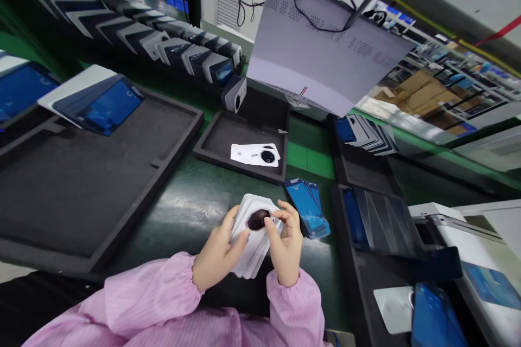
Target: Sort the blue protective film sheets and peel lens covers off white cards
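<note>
In the head view, both hands are on a fanned stack of white phone back panels (pixel 249 252) above the dark green bench. The top panel has a dark octagonal camera patch (pixel 258 219). My left hand (pixel 223 246) grips the stack from its left side, thumb on top. My right hand (pixel 285 238) closes on the upper right edge, its thumb by the camera patch and fingers at the corner. Just right of it lies a fanned pile of blue phone screens (pixel 308 207). Ahead, two overlapping white phone back panels (pixel 248 155) rest in a small black tray (pixel 211 138).
A large black tray (pixel 97 184) at left carries blue-faced panels (pixel 109 108). Rows of upright panels (pixel 175 51) line the back left. A grey metal panel (pixel 325 49) with a cable stands ahead. Black trays (pixel 354 260) at right hold more panels and screens.
</note>
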{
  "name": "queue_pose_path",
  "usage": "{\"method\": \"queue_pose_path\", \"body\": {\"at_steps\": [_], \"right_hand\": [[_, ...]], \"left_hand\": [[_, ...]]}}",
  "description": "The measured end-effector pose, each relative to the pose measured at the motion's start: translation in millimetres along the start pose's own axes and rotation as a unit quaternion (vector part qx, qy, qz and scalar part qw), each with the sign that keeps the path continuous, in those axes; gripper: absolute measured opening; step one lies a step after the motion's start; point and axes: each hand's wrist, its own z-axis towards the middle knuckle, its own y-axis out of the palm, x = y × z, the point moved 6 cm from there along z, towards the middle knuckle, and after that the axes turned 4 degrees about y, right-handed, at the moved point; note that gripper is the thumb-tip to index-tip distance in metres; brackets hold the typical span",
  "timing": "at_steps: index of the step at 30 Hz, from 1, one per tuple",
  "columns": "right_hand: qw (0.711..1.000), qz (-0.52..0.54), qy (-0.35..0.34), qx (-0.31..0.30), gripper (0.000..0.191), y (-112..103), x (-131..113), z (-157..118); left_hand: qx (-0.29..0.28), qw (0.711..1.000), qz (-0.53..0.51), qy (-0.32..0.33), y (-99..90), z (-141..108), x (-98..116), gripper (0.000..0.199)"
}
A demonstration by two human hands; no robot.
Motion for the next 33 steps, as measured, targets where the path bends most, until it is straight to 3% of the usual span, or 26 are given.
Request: {"method": "queue_pose_path", "body": {"at_steps": [2,5,8,11,19,27,33], "right_hand": [[1.000,0.001,-0.010,0.002,0.006,0,0,-1],[0.990,-0.067,-0.120,0.027,0.007,1,-12,-9],[0.962,-0.081,-0.258,-0.020,0.014,12,-26,-24],[0.945,-0.044,-0.317,-0.066,0.020,20,-31,-34],[0.947,-0.013,-0.314,-0.062,0.029,19,-27,-35],[0.946,-0.006,-0.319,-0.065,0.027,18,-28,-35],[0.947,-0.010,-0.318,-0.047,0.028,15,-30,-34]], "left_hand": [[-0.010,1.000,0.021,-0.003,1.4,-1,-1,0.051],[-0.027,0.998,-0.042,-0.040,3.7,3,-3,0.051],[-0.010,0.994,-0.097,-0.044,0.2,10,-1,0.046],[0.003,0.993,-0.112,-0.049,-3.9,14,-2,0.045],[-0.003,0.985,-0.154,-0.077,-2.8,13,-6,0.046],[0.001,0.995,-0.096,-0.042,-4.9,13,-1,0.048],[-0.013,0.993,-0.099,-0.057,-2.6,13,-2,0.048]]}}
